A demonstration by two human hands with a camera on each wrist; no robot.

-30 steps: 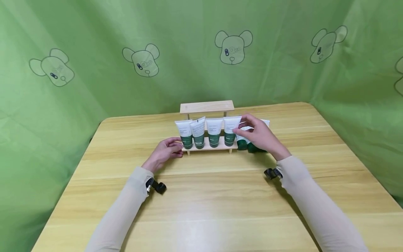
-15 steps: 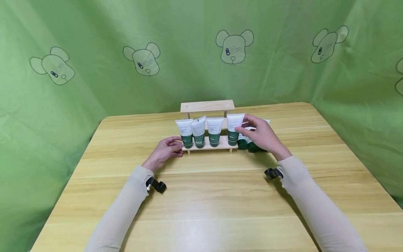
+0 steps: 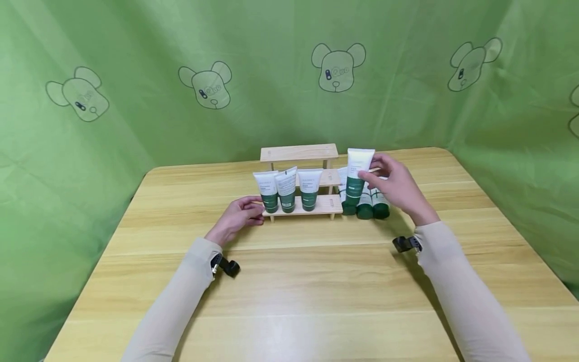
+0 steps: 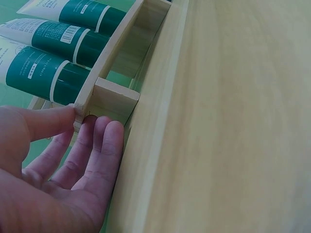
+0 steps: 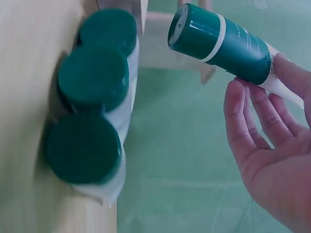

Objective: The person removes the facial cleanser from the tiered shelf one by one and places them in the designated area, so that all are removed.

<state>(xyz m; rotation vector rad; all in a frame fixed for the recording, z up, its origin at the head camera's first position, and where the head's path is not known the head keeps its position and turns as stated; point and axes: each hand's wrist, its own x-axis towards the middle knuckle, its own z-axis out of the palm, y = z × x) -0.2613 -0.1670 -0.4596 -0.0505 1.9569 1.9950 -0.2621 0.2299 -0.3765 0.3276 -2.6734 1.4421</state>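
A white-and-green squeeze tube [image 3: 358, 176] is pinched between the thumb and fingers of my right hand [image 3: 400, 187], cap down and raised to the right of the stepped wooden stand [image 3: 331, 203]. Its green cap [image 5: 194, 31] shows in the right wrist view. Three matching tubes stand on caps along the lowest step: a left one [image 3: 269, 192], a slightly tilted one turned to its printed back [image 3: 286, 190], and a right one [image 3: 309, 190]. My left hand [image 3: 237, 216] grips the left end of that step; the left wrist view shows the thumb [image 4: 51, 121] at its edge.
Three more tubes [image 5: 92, 77] lie side by side on the table [image 3: 289, 296], right of the stand, caps toward me. The stand's middle and top steps [image 3: 298, 152] rise behind. A green curtain [image 3: 271, 120] hangs behind the table.
My right hand has lifted the fourth tube off the right end of the lowest step and carried it up and right. The left hand stays at the stand.
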